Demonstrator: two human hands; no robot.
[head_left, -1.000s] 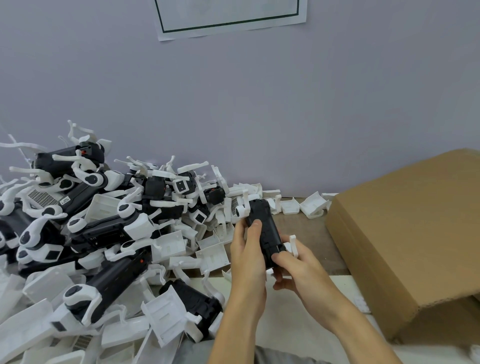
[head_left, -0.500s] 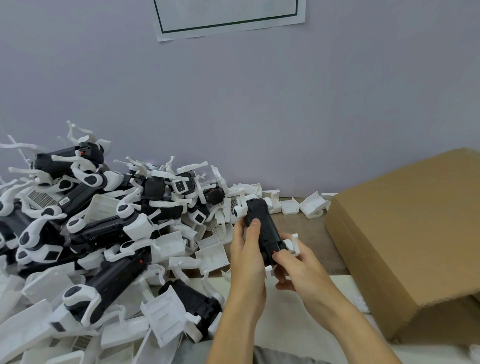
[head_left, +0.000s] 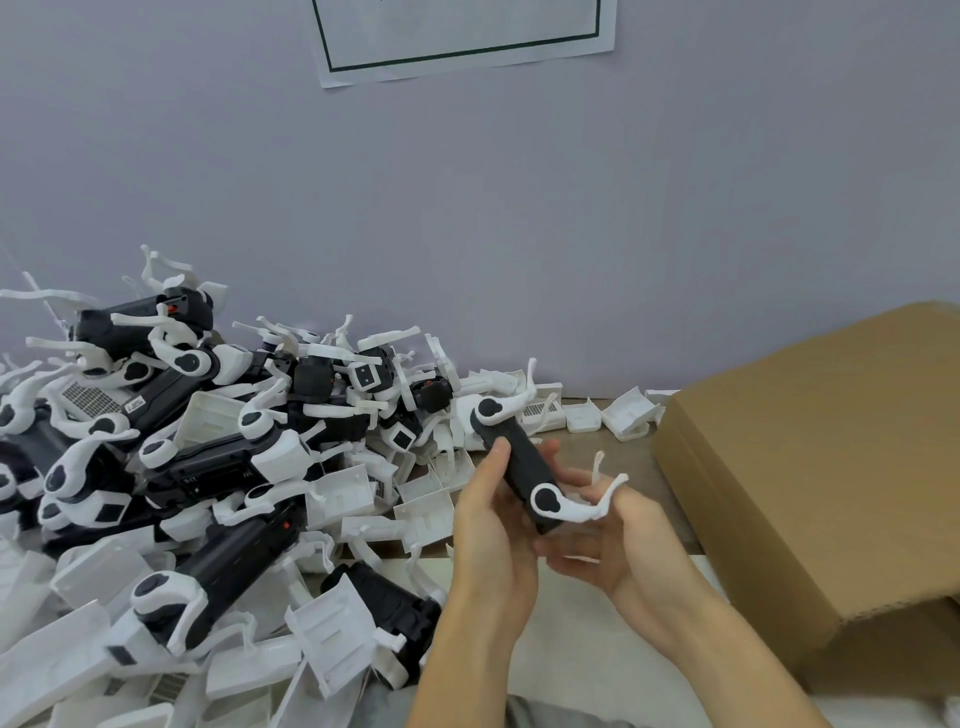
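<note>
A black oblong plastic body (head_left: 521, 463) with two white curved arms on round black joints is held above the table, tilted. My left hand (head_left: 488, 525) grips its left side, thumb laid along the top face. My right hand (head_left: 618, 535) cradles its lower end from beneath, fingers curled under it. One white arm (head_left: 576, 506) sticks out to the right over my right hand; the other (head_left: 506, 405) points up at the far end.
A big pile of similar black-and-white parts (head_left: 197, 467) and loose white covers fills the left half of the table. A brown cardboard box (head_left: 826, 493) stands at the right. Small white pieces (head_left: 623, 413) lie against the grey wall.
The black body has been turned over in both hands, so its side with the two white arms now faces up. My right hand shifted from pinching its end to holding it from below.
</note>
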